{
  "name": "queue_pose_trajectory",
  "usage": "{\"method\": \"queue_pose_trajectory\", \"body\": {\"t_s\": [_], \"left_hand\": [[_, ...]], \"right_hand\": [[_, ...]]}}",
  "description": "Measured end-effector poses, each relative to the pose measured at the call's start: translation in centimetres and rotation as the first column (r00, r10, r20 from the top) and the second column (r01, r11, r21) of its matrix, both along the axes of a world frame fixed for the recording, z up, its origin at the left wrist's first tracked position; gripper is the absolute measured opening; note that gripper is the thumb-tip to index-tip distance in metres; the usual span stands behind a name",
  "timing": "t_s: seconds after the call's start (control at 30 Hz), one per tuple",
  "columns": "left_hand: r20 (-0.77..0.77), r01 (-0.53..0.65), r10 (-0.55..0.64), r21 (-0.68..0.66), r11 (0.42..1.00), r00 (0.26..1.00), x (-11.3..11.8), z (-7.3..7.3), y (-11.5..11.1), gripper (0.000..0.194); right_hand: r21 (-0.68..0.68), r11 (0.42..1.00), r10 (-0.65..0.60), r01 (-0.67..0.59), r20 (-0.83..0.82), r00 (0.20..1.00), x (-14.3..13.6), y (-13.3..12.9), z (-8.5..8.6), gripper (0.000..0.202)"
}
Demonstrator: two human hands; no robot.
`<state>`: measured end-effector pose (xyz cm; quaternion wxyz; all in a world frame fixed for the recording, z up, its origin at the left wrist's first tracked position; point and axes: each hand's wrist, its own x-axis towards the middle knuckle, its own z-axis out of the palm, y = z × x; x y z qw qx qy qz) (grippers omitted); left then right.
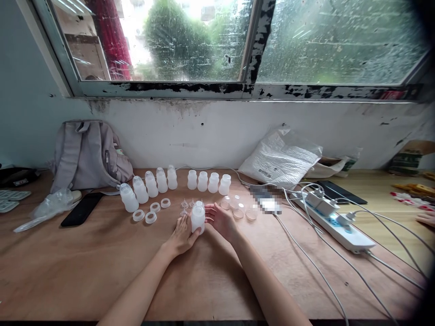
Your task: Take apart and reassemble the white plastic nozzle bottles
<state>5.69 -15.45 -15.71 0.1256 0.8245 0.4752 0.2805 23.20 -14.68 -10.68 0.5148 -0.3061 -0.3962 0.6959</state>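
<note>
My left hand [182, 236] is wrapped round a translucent white baby bottle [197, 221] that stands upright with a clear cap on top. On its other side my right hand [221, 221] has its fingers apart and curved, fingertips close to the bottle; whether they touch it I cannot tell. Just behind my left hand lie several clear teats [184, 204]. White collar rings [150, 218] are to the left, and clear domed caps [238, 213] lie beyond my right hand. Capped bottles [150, 183] stand in a slanting row at back left, open-topped bottles [213, 182] at back centre.
A grey backpack [83, 154] and a black phone [82, 209] are on the left. A silvery plastic bag [280, 156] leans on the wall. At right are a power strip [335, 222] with trailing cables, a black tablet [341, 192] and another person's hand [426, 218] at the edge.
</note>
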Motion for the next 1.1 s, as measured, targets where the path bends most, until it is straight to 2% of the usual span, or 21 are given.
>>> {"method": "queue_pose_trajectory", "body": {"t_s": [0.07, 0.2, 0.33, 0.43, 0.57, 0.67, 0.93, 1.03, 1.1], "left_hand": [[-0.016, -0.004, 0.004, 0.012, 1.000, 1.000, 0.1, -0.1, 0.0, 0.046], [0.007, -0.033, 0.032, 0.037, 0.999, 0.999, 0.6, 1.1, -0.2, 0.039], [0.045, -0.154, 0.153, 0.030, 0.988, 0.987, 1.0, 1.7, -0.2, 0.044], [0.035, -0.175, 0.173, 0.064, 0.983, 0.984, 1.1, 1.5, -0.2, 0.047], [0.085, -0.122, 0.111, 0.140, 0.983, 0.990, 0.9, 1.3, -0.1, 0.059], [0.172, -0.057, 0.030, 0.154, 0.986, 0.985, 0.7, 1.7, -0.1, 0.060], [0.430, 0.064, -0.121, 0.146, 0.987, 0.895, 0.0, 3.4, -0.3, 0.058], [0.466, 0.081, -0.133, 0.128, 0.988, 0.875, -0.2, 4.6, -0.2, 0.053], [0.471, 0.074, -0.120, 0.115, 0.991, 0.874, -0.4, 6.1, -0.1, 0.049]], "right_hand": [[0.031, 1.000, -0.005, 0.005, 0.005, 1.000, -0.1, 0.0, -0.2, 0.025], [0.065, 0.997, -0.035, 0.033, 0.032, 0.999, -0.2, 0.0, -0.6, 0.019], [0.045, 0.997, -0.058, 0.056, 0.026, 0.998, -0.1, 0.2, -0.9, 0.018], [0.037, 0.998, -0.056, 0.056, -0.009, 0.998, -0.1, 0.3, -1.1, 0.015], [0.026, 0.998, -0.064, 0.064, -0.031, 0.997, 0.0, 0.5, -1.5, 0.014], [0.016, 0.997, -0.082, 0.082, -0.036, 0.996, 0.1, 0.6, -1.6, 0.014], [-0.009, 0.992, -0.127, 0.127, -0.045, 0.991, 0.4, 0.8, -1.7, 0.013], [-0.028, 0.990, -0.141, 0.140, -0.048, 0.989, 0.5, 0.9, -1.7, 0.014], [-0.040, 0.988, -0.154, 0.152, -0.054, 0.987, 0.6, 0.9, -1.6, 0.014]]}}
